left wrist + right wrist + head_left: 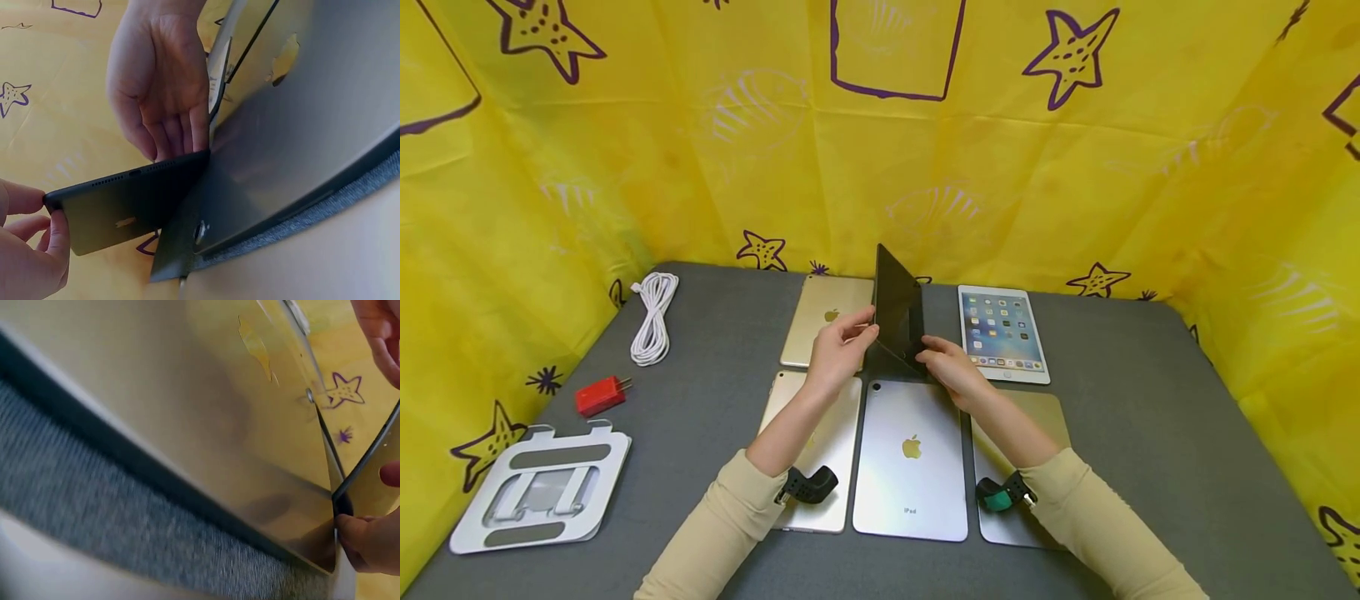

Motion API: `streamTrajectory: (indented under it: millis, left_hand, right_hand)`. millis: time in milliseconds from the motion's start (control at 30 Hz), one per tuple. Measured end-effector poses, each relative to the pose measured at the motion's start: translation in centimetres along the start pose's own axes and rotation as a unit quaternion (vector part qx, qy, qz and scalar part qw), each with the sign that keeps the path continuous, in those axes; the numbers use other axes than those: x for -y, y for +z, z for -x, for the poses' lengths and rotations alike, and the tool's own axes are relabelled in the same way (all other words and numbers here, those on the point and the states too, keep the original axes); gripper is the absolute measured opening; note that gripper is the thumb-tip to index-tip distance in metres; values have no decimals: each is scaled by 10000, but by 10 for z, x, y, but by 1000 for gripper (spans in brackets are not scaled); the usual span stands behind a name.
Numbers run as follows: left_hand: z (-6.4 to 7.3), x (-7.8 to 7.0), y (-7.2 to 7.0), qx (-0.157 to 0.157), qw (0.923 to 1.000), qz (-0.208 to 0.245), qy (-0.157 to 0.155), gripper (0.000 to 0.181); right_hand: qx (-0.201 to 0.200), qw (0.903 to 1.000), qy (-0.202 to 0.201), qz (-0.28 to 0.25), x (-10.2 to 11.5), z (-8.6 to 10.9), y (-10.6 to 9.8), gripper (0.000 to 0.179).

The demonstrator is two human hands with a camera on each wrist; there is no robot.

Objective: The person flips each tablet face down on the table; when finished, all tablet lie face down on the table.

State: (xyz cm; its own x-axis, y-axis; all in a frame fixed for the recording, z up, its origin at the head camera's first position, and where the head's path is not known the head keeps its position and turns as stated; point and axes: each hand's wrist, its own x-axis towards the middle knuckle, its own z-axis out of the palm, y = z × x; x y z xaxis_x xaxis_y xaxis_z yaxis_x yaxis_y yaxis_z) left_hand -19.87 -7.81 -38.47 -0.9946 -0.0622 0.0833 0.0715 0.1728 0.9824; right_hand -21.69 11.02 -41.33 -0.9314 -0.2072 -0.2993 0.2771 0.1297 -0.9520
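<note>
Between my two hands a thin tablet (pixel 895 304) stands tilted up over the back row, its face in the head view dark. The left wrist view shows a logo on this tablet (pixel 119 225), with a port and speaker holes along one edge. My left hand (pixel 841 346) pinches its left edge between thumb and fingers. Lower down, my right hand (pixel 955 367) grips the opposite end near a corner. Just below lies a silver tablet (pixel 912 483), back up with a logo. A gold tablet (pixel 820 321) lies face down behind my left hand.
A white tablet (pixel 1003 329) with a lit screen lies at the back right. Gold tablets lie under my left forearm (pixel 786 408) and right forearm (pixel 1045 412). Leftward are a coiled white cable (pixel 655 321), a red charger (pixel 601 397) and a folded white stand (pixel 542 492). Yellow cloth (pixel 820 167) surrounds the table.
</note>
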Motion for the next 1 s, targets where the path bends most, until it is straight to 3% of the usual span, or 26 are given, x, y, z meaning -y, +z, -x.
streamTrajectory:
  millis: [400, 567, 800, 1000]
  left_hand:
    - [2, -11, 6, 55, 9965, 838, -14, 41]
    - [2, -14, 11, 150, 9948, 1002, 52, 40]
    - [2, -16, 16, 186, 9936, 1110, 77, 40]
    - [1, -15, 20, 220, 9927, 1183, 76, 41]
  right_hand:
    - [196, 9988, 26, -453, 2, -2, 15, 56]
    - [264, 9975, 76, -653, 3, -3, 18, 55]
    - [260, 9984, 57, -508, 11, 0, 15, 52]
    - [298, 9981, -286, -468, 24, 0, 6, 47]
